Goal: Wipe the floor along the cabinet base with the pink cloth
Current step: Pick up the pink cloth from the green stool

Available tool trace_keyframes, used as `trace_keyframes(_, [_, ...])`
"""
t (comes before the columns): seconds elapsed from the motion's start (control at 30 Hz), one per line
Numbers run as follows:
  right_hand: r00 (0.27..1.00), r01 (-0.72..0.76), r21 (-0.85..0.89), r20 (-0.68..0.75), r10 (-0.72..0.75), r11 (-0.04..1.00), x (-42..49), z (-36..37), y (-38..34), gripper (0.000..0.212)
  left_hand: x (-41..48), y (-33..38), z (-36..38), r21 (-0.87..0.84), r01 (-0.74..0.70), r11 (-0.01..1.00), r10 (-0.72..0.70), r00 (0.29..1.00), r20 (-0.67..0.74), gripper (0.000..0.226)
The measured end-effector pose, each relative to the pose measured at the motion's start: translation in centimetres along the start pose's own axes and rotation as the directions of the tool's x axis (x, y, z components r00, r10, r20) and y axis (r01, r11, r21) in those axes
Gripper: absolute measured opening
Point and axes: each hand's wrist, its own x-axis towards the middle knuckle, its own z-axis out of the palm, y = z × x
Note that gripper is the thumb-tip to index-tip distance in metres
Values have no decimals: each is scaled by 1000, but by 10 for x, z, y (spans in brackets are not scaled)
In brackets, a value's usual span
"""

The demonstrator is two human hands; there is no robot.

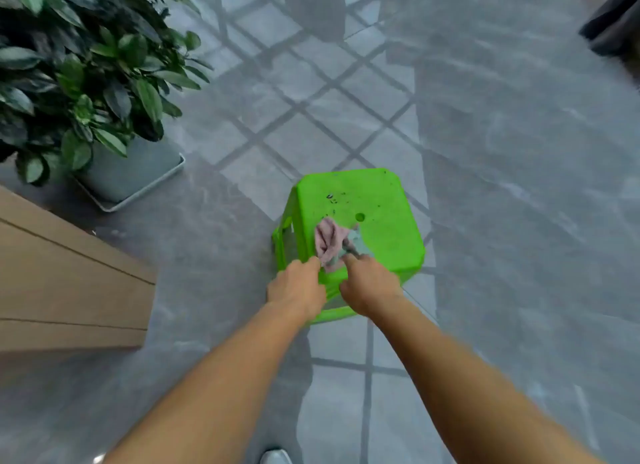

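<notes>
— What sort of place is shown?

— An indoor room, likely a home or small office, is suggested. A polished grey tiled floor (502, 158) is seen, with window bars reflected in it.

— What else supports that?

— A potted plant (79, 82) is set in a tray beside a wooden cabinet (69, 283), and a green plastic stool (377, 200) is placed nearby.

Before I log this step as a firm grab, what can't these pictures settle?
- Head view: whether either hand holds the pink cloth; the left hand and right hand cover its near edge, and the fingers are blurred.
- Cabinet: cut off by the left edge.
- Green stool: near legs hidden behind both hands.
</notes>
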Motion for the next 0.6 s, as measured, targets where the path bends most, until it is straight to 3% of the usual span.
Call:
trace_keyframes(0.13, [973, 31, 219, -230, 21, 975, 52, 20, 24, 47, 66, 10, 28, -151, -160, 975, 132, 974, -184, 45])
trace_keyframes(0.27, [960, 114, 274, -279, -35, 955, 78, 52, 37, 56, 108, 2, 60, -325, -207, 923, 143, 967, -211, 60])
trace_keyframes(0.43, [925, 98, 392, -375, 61, 915, 62, 91, 15, 29, 84, -32, 89, -570, -226, 790, -15, 922, -386, 33])
trace_keyframes(0.53, [955, 165, 373, -293, -52, 913, 28, 126, -23, 24, 31, -83, 112, -711, -102, 696, -177, 935, -308, 22])
trace_keyframes(0.6, [973, 224, 334, -130, -191, 916, 5, 161, -58, 21, -10, -135, 129, -732, 23, 681, -273, 935, -225, 14])
